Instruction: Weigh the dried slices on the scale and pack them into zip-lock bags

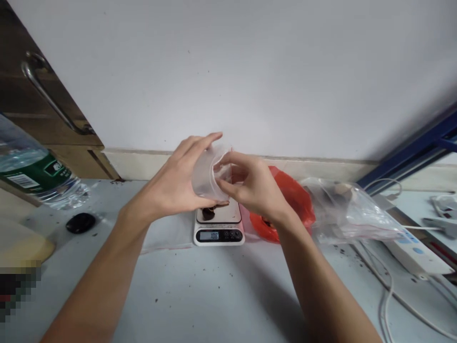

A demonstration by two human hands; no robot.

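1. Nearest, crumbs (pixel 219 287) dot the table (pixel 171 295); a sleeve or wrist dragged through them could carry them onto the scale (pixel 219 238).
2. The scale lies below the hands, its display seeming to read 10.8. A hand sinking onto it would upset the figure, since both work close above.
3. Dark pieces (pixel 209 214) rest on its pan, just under the cup (pixel 203 178). The left thumb hangs low by them, so a careless brush could sweep some off the flat top.
4. The cup is held tilted over the scale, mouth towards the right. The left hand (pixel 174 178) is clamped round its side; too hard a squeeze might buckle the thin-looking wall, too light a one let it slip.
5. The right hand (pixel 255 186) has its fingers at and inside the mouth; I cannot tell whether they pinch anything. The lean could let loose contents spill.
6. Just right of the scale stands a red bag (pixel 291 205), partly behind the right forearm, which could knock it by swinging outward.
7. Further right, a power strip (pixel 416 255), cables (pixel 410 304) and a clear bag (pixel 342 207) crowd that side; a snagged cable could pull things along.
8. Left, a black object (pixel 81 222) and a bottle (pixel 39 166) lie well apart from the hands.
9. Behind everything, the wall (pixel 228 71) limits forward reach.
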